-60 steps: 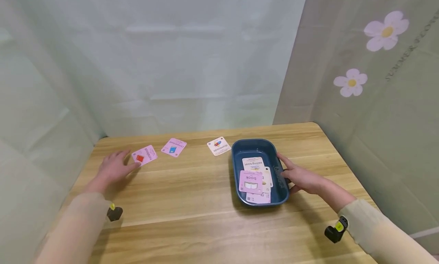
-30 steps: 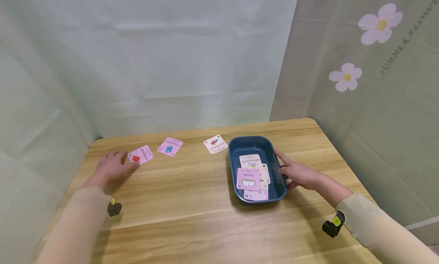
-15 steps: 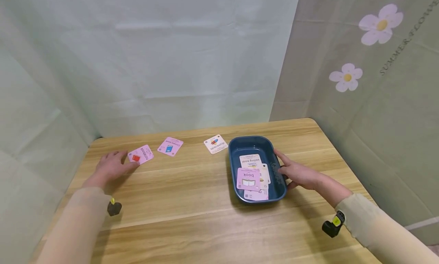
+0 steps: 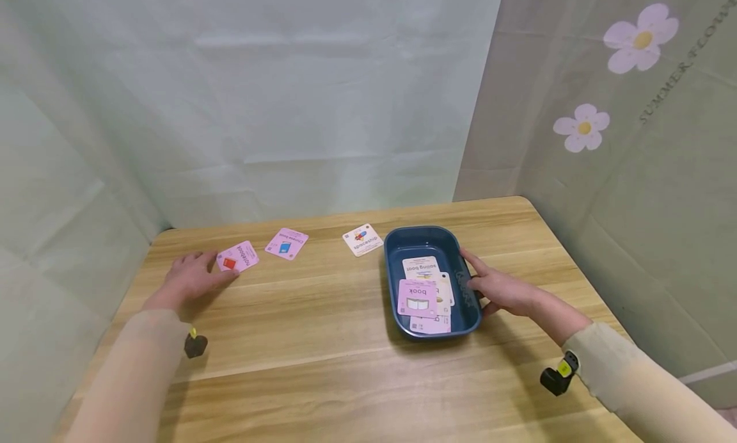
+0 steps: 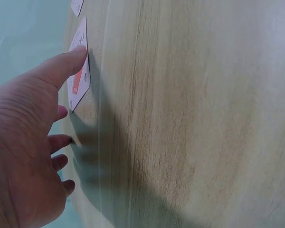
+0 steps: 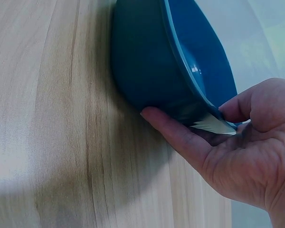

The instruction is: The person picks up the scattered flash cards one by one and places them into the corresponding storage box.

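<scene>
My left hand [image 4: 191, 278] lies at the left of the table, fingers loosely spread. Its thumb tip overlaps the near corner of the pink "notebook" card [image 4: 245, 256]; whether it presses the card I cannot tell. The left wrist view shows the same card [image 5: 78, 81] partly behind the thumb. My right hand [image 4: 507, 294] grips the right side of a dark blue tray [image 4: 423, 237], with the thumb at the rim and a finger along the outer wall [image 6: 137, 61]. In the tray, a pink "book" card [image 4: 417, 299] overlaps several others, including a "sailing boat" card [image 4: 420, 265].
A pink card with a blue book picture [image 4: 286, 244] and a white "spaceship" card [image 4: 363, 240] lie along the back of the wooden table [image 4: 299, 353]. Pale curtains [image 4: 322, 110] hang behind and at both sides, with flowers [image 4: 583, 128] at right.
Over the last two seconds the head view shifts slightly. Both hands, the tray and the cards keep nearly the same places on the table.
</scene>
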Demonstrator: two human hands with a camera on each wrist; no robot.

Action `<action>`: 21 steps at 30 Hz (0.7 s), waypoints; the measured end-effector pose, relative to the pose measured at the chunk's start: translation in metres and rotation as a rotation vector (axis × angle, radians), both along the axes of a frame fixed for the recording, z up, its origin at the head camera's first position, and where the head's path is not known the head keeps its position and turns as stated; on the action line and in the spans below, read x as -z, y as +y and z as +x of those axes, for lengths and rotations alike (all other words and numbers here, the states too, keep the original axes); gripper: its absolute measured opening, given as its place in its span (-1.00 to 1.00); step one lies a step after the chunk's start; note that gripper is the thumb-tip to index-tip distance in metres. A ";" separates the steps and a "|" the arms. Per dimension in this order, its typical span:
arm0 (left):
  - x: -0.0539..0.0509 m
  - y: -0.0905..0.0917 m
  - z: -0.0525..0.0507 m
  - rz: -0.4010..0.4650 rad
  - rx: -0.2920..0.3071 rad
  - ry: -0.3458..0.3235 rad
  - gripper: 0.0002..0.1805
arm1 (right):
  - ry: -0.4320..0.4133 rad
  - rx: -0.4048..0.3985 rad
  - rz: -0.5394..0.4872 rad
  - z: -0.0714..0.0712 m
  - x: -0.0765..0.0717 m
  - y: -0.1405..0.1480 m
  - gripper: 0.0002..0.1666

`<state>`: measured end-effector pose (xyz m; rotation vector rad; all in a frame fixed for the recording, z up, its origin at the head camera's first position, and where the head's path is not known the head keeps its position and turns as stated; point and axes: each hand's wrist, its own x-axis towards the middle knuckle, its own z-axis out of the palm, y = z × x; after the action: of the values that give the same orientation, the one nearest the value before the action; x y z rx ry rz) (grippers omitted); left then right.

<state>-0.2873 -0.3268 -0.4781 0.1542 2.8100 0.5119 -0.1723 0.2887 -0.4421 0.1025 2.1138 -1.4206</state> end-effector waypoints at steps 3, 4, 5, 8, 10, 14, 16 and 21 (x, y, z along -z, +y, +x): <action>0.001 0.001 -0.002 -0.006 -0.004 -0.007 0.17 | -0.003 -0.004 -0.007 -0.001 0.001 0.001 -0.07; 0.001 0.001 -0.002 -0.009 -0.004 -0.006 0.17 | -0.003 -0.005 -0.007 -0.001 0.001 0.001 -0.07; 0.001 0.001 -0.003 -0.011 -0.004 -0.006 0.17 | -0.003 -0.007 -0.005 -0.001 0.001 0.001 -0.07; 0.001 0.002 -0.005 -0.010 0.000 -0.002 0.16 | 0.000 -0.009 0.002 -0.001 0.001 0.002 -0.08; 0.001 0.003 -0.005 -0.007 -0.003 -0.004 0.15 | 0.002 -0.009 0.007 -0.001 0.001 0.001 -0.08; 0.002 0.002 -0.005 -0.001 -0.016 -0.015 0.14 | 0.005 -0.008 0.019 -0.001 0.001 0.001 -0.08; 0.003 0.002 -0.005 0.004 -0.020 -0.019 0.13 | 0.005 -0.007 0.021 -0.001 0.001 0.000 -0.08; 0.004 0.002 -0.006 0.006 -0.019 -0.011 0.13 | 0.001 0.000 0.016 -0.001 0.000 0.001 -0.08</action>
<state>-0.2929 -0.3248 -0.4823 0.1259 2.8022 0.5239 -0.1731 0.2892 -0.4424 0.1078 2.1259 -1.4044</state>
